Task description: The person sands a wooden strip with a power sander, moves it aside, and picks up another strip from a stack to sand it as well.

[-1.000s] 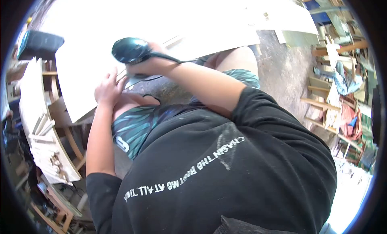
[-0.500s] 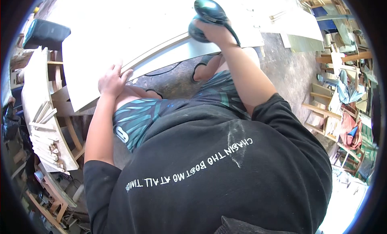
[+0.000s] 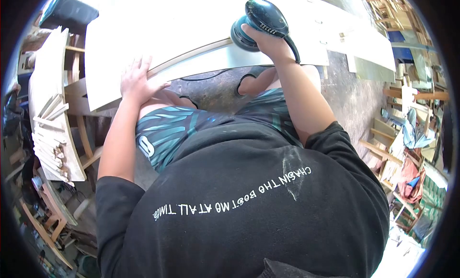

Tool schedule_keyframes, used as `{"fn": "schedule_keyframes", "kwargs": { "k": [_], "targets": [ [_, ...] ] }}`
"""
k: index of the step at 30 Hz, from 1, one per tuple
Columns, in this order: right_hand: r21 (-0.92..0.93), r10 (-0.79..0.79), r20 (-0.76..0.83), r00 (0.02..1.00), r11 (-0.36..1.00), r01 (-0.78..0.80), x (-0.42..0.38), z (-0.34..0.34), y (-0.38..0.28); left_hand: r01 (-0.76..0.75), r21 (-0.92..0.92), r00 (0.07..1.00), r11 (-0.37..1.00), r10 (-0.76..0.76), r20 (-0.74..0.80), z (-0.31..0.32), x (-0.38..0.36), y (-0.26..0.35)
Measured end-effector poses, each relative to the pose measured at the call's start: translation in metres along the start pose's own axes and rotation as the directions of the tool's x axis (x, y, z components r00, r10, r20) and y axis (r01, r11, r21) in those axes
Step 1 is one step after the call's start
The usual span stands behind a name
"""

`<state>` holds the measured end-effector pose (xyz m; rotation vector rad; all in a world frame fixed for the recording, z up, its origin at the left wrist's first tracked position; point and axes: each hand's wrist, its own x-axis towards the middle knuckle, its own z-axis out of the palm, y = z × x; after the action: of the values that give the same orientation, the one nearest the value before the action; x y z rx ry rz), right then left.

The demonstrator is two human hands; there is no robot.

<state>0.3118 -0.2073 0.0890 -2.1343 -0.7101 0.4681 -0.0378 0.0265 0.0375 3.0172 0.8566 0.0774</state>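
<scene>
My right hand (image 3: 274, 47) is wrapped round a teal orbital sander (image 3: 266, 17). The sander's round pad sits at the right end of a long pale wood strip (image 3: 191, 56) along the near edge of a white work surface (image 3: 158, 24). At the strip's left end, my left hand (image 3: 137, 83) lies flat with its thumb spread from the fingers. Bright glare washes out much of the surface.
A dark box (image 3: 68, 12) stands at the far left, above a board (image 3: 50, 72) bearing a pile of thin wood sticks (image 3: 48, 151). A dark cable (image 3: 203, 78) runs below the surface's near edge. On the right, a person (image 3: 413, 129) is among wooden frames.
The sander and my right hand have shifted slightly right in view, along with the surroundings. My left hand's fingers now lie straighter and flatter.
</scene>
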Motion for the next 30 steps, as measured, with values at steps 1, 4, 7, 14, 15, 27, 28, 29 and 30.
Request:
{"fn": "schedule_keyframes", "kwargs": {
  "k": [1, 4, 7, 14, 15, 27, 28, 29, 30],
  "targets": [
    [-0.011, -0.004, 0.014, 1.0, 1.0, 0.004, 0.006, 0.009, -0.004, -0.005, 0.005, 1.0, 1.0, 0.005, -0.005, -0.001, 0.001, 0.001],
    [0.023, -0.014, 0.071, 0.997, 1.0, 0.012, 0.018, 0.033, -0.011, -0.02, 0.006, 1.0, 1.0, 0.02, -0.006, -0.003, 0.002, 0.002],
    [0.082, -0.05, 0.122, 0.991, 0.996, 0.04, 0.018, 0.057, -0.019, 0.02, -0.023, 0.999, 1.0, -0.02, 0.036, -0.007, 0.006, 0.005],
    [0.209, -0.188, 0.418, 0.889, 0.972, 0.107, -0.022, 0.124, -0.08, 0.045, -0.014, 0.995, 0.999, -0.044, 0.093, -0.013, 0.006, 0.007],
    [0.208, -0.267, 0.382, 0.885, 0.958, 0.199, -0.03, 0.135, -0.088, 0.05, -0.023, 0.994, 0.998, -0.047, 0.095, -0.011, 0.008, 0.01],
    [0.141, 0.118, 0.224, 0.968, 0.978, -0.152, -0.012, 0.048, -0.029, 0.03, 0.027, 0.996, 0.999, -0.032, 0.082, -0.003, 0.006, 0.007],
    [0.039, 0.11, 0.186, 0.976, 0.992, -0.119, -0.008, 0.035, -0.019, 0.027, 0.028, 0.997, 0.999, -0.029, 0.075, -0.002, 0.006, 0.006],
    [-0.065, 0.101, 0.147, 0.984, 0.994, -0.092, -0.005, 0.023, -0.009, 0.026, 0.029, 0.997, 0.999, -0.028, 0.069, -0.001, 0.006, 0.005],
    [-0.017, 0.062, 0.095, 0.994, 0.998, -0.061, -0.005, 0.015, -0.007, 0.03, 0.022, 0.997, 0.999, -0.031, 0.064, 0.0, 0.007, 0.004]
  ]
}}
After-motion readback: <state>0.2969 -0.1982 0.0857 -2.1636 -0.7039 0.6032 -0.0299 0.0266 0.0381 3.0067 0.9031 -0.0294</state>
